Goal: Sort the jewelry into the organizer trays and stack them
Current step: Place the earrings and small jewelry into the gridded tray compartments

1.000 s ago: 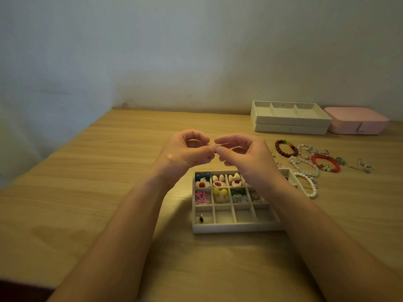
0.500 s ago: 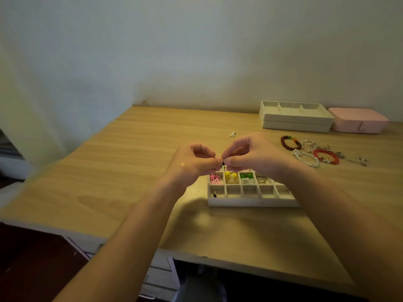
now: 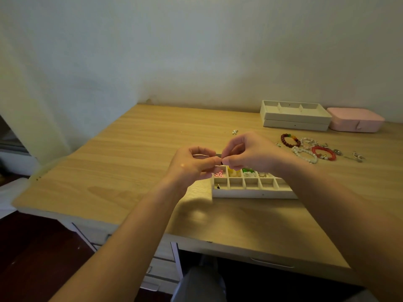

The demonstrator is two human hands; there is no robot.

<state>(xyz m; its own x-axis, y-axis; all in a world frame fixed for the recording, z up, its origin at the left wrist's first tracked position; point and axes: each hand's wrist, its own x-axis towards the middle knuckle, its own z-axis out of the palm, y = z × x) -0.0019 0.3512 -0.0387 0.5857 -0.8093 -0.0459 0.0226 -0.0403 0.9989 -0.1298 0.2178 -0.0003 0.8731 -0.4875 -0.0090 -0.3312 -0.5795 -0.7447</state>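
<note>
A small dark piece (image 3: 222, 163) of jewelry is held above the table (image 3: 130, 162), pinched from both sides by the curled fingertips of the left hand (image 3: 192, 165) and the right hand (image 3: 250, 154). It is too small for its shape to be told.

Directly below lies the grid tray (image 3: 250, 194), shallow, off-white, and divided into square compartments. It sits right of the table's centre, toward the near edge. Pink, yellow, green and white items fill its middle row.

Toward the right edge lie a dark-red bead bracelet (image 3: 290, 140), a white pearl bracelet (image 3: 305, 153) and a red bracelet (image 3: 323, 153).

Near the far right corner stand two stacked trays (image 3: 294, 119), with a rounded pink case (image 3: 355, 120) just beside them.

The table is light wood-grain laminate, set against a plain pale wall (image 3: 196, 51).
</note>
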